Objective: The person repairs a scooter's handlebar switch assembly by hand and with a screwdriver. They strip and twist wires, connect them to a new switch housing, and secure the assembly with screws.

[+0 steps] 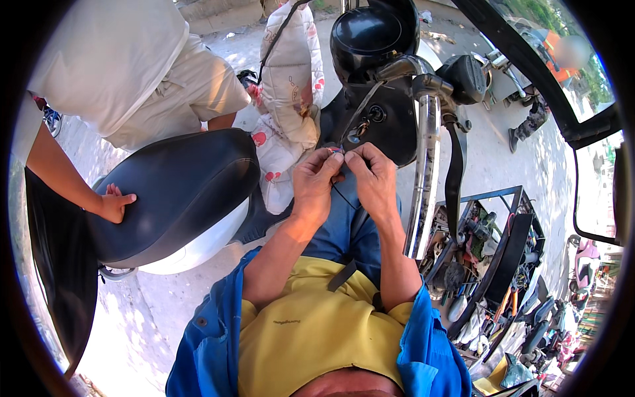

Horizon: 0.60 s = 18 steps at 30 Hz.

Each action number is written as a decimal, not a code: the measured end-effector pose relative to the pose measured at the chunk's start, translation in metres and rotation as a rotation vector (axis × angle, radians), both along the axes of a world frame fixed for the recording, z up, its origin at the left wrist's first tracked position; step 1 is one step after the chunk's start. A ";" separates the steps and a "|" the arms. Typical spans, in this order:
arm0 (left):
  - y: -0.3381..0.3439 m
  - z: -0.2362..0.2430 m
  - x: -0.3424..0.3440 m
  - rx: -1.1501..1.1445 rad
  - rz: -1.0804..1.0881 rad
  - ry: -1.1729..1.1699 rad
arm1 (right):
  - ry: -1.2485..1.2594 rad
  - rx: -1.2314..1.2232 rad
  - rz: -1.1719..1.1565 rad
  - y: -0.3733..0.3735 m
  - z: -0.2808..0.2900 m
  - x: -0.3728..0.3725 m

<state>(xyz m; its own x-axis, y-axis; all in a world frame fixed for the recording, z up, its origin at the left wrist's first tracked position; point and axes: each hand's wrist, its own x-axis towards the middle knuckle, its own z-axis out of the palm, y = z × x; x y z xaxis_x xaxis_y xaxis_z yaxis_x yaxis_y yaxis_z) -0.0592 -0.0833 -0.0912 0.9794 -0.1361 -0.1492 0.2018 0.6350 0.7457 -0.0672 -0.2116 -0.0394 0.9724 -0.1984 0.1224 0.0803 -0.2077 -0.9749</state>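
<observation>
My left hand and my right hand meet in front of a scooter's black front panel. Both are closed in a pinch on thin wires, with a small red and blue bit showing at the fingertips. A dark cable runs down to my fingers from the handlebar area. Below them a thin black wire hangs loose. The wire ends themselves are mostly covered by my fingers. Just beyond my hands, a round ignition lock sits in the panel.
A chrome tube stands close right of my hand. Left is the black scooter seat, with another person's hand on it. A quilted cover hangs beyond. A metal rack of tools stands right; a person in orange is farther off.
</observation>
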 end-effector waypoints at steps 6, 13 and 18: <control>0.000 0.016 -0.003 0.188 0.009 -0.032 | 0.212 0.216 0.107 -0.008 0.009 0.000; 0.012 0.015 0.004 0.194 -0.064 0.036 | -0.047 -0.038 0.054 -0.005 0.001 0.001; 0.007 0.014 0.005 0.209 -0.034 -0.054 | 0.059 -0.005 0.107 -0.009 0.004 0.000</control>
<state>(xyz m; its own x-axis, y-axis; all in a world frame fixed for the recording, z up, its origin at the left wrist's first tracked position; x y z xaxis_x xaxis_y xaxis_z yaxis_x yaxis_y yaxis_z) -0.0543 -0.0760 -0.0776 0.9822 -0.1407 -0.1248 0.1764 0.4592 0.8706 -0.0667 -0.2204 -0.0351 0.9936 -0.0929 0.0646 0.0443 -0.2060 -0.9775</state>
